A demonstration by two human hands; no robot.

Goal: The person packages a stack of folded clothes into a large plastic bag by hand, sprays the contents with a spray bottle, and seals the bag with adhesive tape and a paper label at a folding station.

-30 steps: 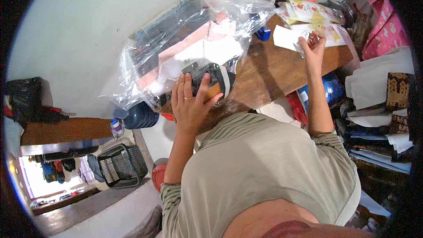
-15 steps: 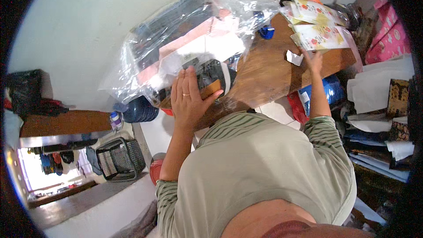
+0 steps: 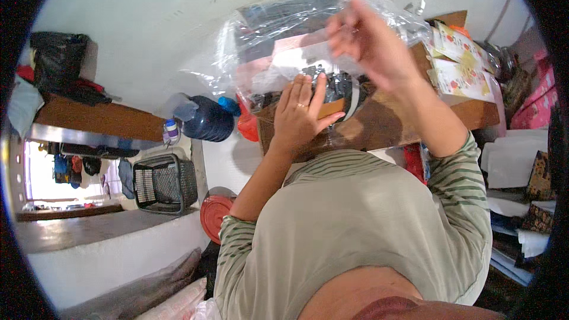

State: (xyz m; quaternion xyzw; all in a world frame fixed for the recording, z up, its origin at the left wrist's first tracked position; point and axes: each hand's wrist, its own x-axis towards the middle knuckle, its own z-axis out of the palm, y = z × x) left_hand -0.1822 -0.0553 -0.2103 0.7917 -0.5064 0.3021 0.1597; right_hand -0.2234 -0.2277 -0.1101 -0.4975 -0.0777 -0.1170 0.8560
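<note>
Head: plastic bag [image 3: 278, 32] beneath both hands [image 3: 299, 109] [image 3: 379, 44]

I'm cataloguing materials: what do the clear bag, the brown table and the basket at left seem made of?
Clear bag: thin, glossy plastic, see-through with bright glints. Brown table: probably wood by its colour; finish unclear. Basket: likely dark plastic, with moulded-looking mesh walls.

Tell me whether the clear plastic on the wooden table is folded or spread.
Spread, though wrinkled: the clear plastic fans out loosely beyond the left hand, with shiny creases across it.
</note>
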